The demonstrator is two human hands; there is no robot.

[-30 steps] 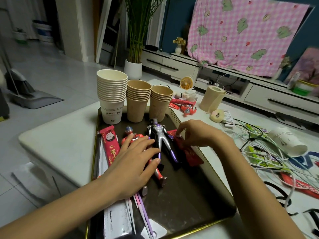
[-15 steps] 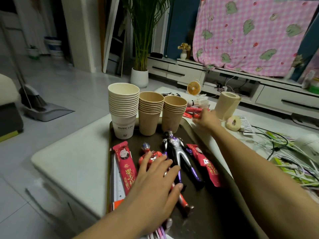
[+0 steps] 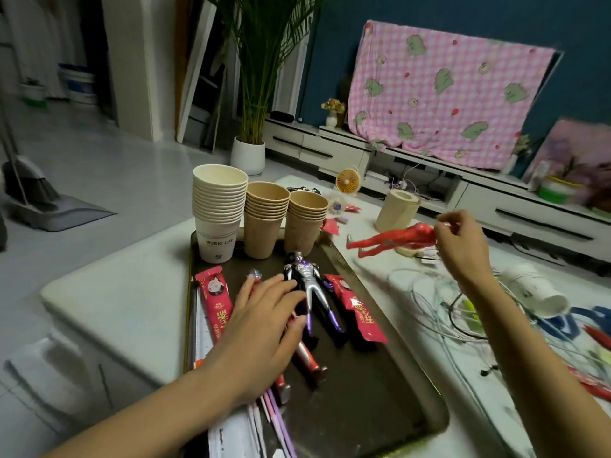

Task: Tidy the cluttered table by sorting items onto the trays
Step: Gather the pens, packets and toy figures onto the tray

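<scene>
Now the right hand (image 3: 463,246) pinches a red toy figure (image 3: 390,241) by its head, holding it in the air above the table (image 3: 109,302), just right of the tray (image 3: 390,385). The left hand (image 3: 261,335) lies flat, fingers straight, on another figure (image 3: 307,358) in the tray.

Red figure (image 3: 390,241) blurred; head apparently hidden.

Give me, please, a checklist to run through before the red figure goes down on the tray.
1. Right hand pinches the red figure: ok, at its head end.
2. That figure is held clear of the table: ok.
3. Bare room on the tray: ok, near its front right.
4. Left hand clear of that room: ok, it rests flat on the red-and-silver figure.
5. Grip firm: cannot tell, fingers blurred.
</scene>
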